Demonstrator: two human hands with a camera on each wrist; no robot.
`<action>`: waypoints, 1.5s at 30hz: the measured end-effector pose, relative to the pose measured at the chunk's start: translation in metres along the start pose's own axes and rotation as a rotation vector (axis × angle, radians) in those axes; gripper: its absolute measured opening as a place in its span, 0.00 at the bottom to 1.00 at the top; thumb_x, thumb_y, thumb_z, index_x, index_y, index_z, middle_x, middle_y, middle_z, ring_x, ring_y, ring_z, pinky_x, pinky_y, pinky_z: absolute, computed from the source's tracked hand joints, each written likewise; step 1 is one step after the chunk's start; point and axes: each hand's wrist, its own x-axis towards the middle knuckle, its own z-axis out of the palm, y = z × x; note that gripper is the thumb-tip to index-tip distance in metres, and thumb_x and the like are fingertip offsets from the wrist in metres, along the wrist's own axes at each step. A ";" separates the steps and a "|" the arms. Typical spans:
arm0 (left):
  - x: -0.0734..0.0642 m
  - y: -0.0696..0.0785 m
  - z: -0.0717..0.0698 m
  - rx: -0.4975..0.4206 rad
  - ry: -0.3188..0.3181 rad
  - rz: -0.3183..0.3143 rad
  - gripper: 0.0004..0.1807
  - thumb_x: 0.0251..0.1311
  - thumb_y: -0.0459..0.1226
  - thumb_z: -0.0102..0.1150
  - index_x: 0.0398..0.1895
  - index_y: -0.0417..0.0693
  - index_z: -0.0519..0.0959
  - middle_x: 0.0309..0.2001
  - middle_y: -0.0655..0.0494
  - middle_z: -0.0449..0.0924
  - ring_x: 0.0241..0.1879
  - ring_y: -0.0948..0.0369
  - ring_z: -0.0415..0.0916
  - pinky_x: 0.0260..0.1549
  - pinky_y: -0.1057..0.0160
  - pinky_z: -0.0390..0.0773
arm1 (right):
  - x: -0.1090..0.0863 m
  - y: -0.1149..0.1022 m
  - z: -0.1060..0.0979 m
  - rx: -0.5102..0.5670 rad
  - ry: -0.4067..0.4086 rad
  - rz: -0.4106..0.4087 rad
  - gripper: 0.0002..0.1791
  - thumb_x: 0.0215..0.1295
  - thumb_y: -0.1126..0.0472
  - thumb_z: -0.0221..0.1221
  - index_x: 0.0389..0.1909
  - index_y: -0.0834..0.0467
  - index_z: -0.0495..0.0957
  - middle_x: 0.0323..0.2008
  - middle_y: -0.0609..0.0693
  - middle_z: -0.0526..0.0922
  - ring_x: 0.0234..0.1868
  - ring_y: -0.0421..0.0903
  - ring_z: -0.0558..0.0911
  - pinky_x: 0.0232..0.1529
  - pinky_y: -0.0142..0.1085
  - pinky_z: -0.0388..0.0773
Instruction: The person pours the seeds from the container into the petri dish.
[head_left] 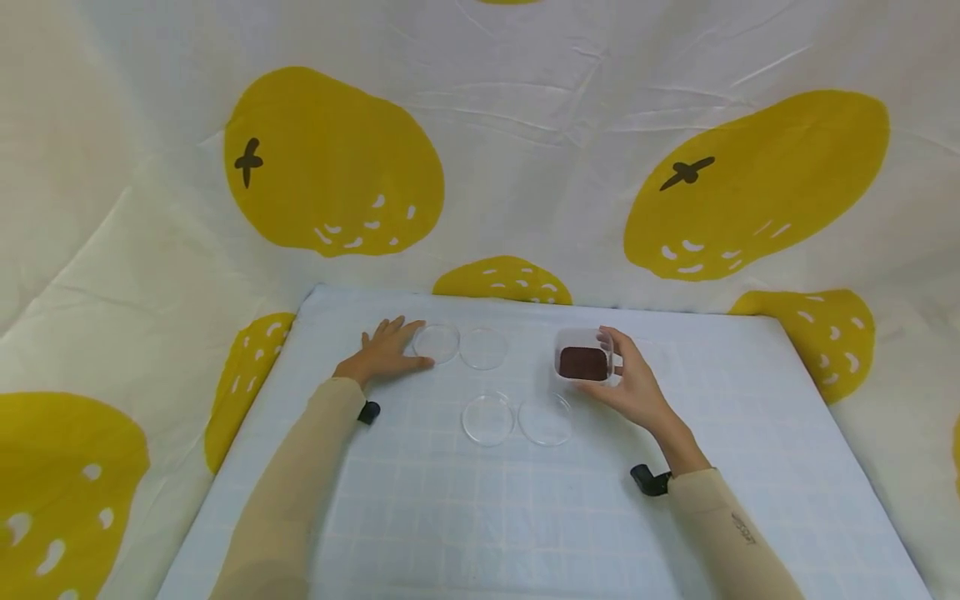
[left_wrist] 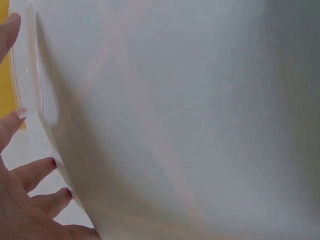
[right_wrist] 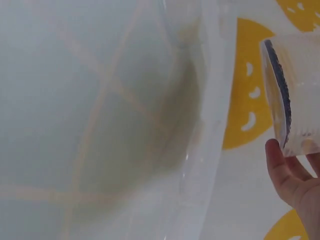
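Four clear dishes lay in two pairs on the table, set out without visible filling; I judged the work early, the container and its brown contents outstanding. Left hand: spread, grasping nothing, touched the leftmost dish. Right hand: curled, grasped the container right of the far pair.

White backdrop, yellow fruit prints, pale checked tablecloth
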 end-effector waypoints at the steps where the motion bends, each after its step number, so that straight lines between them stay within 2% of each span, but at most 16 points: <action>1: -0.001 0.001 -0.001 -0.004 -0.001 -0.001 0.52 0.56 0.68 0.61 0.79 0.56 0.56 0.79 0.38 0.42 0.75 0.34 0.32 0.62 0.24 0.30 | 0.003 -0.002 0.003 0.001 -0.002 -0.002 0.55 0.50 0.57 0.78 0.75 0.59 0.56 0.68 0.60 0.67 0.67 0.59 0.66 0.55 0.60 0.72; 5: 0.000 0.001 -0.001 0.001 -0.006 -0.010 0.52 0.56 0.67 0.61 0.79 0.57 0.56 0.79 0.38 0.41 0.75 0.35 0.32 0.62 0.24 0.30 | 0.015 -0.008 0.012 -0.008 -0.020 -0.009 0.55 0.50 0.56 0.78 0.75 0.59 0.56 0.69 0.59 0.66 0.67 0.59 0.66 0.54 0.58 0.73; 11: 0.004 -0.002 0.001 0.005 -0.008 -0.016 0.52 0.55 0.68 0.61 0.79 0.58 0.55 0.79 0.39 0.41 0.76 0.35 0.32 0.62 0.24 0.30 | 0.035 -0.015 0.024 -0.017 -0.043 -0.063 0.55 0.49 0.57 0.78 0.74 0.61 0.56 0.68 0.62 0.66 0.65 0.61 0.66 0.51 0.54 0.74; 19: 0.005 -0.002 0.000 -0.003 -0.006 -0.019 0.52 0.55 0.68 0.62 0.79 0.58 0.56 0.79 0.39 0.42 0.76 0.35 0.32 0.62 0.24 0.30 | 0.060 -0.031 0.040 -0.047 -0.070 -0.093 0.54 0.49 0.55 0.78 0.73 0.62 0.57 0.67 0.61 0.66 0.65 0.58 0.67 0.54 0.53 0.76; 25: 0.007 -0.003 0.001 -0.011 -0.015 -0.020 0.53 0.54 0.69 0.62 0.79 0.59 0.56 0.79 0.39 0.41 0.76 0.36 0.31 0.63 0.24 0.30 | 0.075 -0.039 0.051 -0.044 -0.111 -0.124 0.53 0.50 0.55 0.78 0.73 0.62 0.58 0.66 0.59 0.66 0.65 0.61 0.66 0.57 0.54 0.76; 33: 0.008 -0.006 0.002 0.003 -0.016 -0.028 0.55 0.52 0.71 0.60 0.79 0.60 0.56 0.79 0.40 0.41 0.76 0.37 0.32 0.63 0.24 0.30 | 0.091 -0.046 0.064 -0.095 -0.133 -0.159 0.55 0.51 0.54 0.77 0.75 0.62 0.55 0.71 0.61 0.60 0.68 0.56 0.63 0.58 0.49 0.76; 36: 0.007 -0.004 0.001 0.001 -0.013 -0.027 0.54 0.53 0.70 0.61 0.79 0.59 0.56 0.79 0.40 0.42 0.76 0.37 0.32 0.62 0.24 0.31 | 0.098 -0.046 0.069 -0.141 -0.133 -0.196 0.56 0.51 0.53 0.77 0.75 0.62 0.54 0.72 0.61 0.59 0.70 0.57 0.61 0.63 0.50 0.70; 41: 0.006 -0.003 0.000 0.011 -0.011 -0.030 0.53 0.54 0.69 0.61 0.79 0.59 0.57 0.79 0.39 0.42 0.76 0.36 0.33 0.62 0.24 0.31 | 0.109 -0.045 0.078 -0.217 -0.137 -0.255 0.55 0.52 0.54 0.76 0.75 0.64 0.54 0.72 0.63 0.60 0.72 0.60 0.58 0.71 0.53 0.55; 45: 0.006 -0.002 0.000 0.009 -0.011 -0.035 0.53 0.54 0.68 0.62 0.79 0.59 0.56 0.79 0.39 0.42 0.76 0.36 0.33 0.62 0.24 0.31 | 0.117 -0.045 0.086 -0.260 -0.134 -0.290 0.55 0.52 0.54 0.77 0.74 0.65 0.55 0.71 0.64 0.61 0.71 0.61 0.59 0.72 0.53 0.53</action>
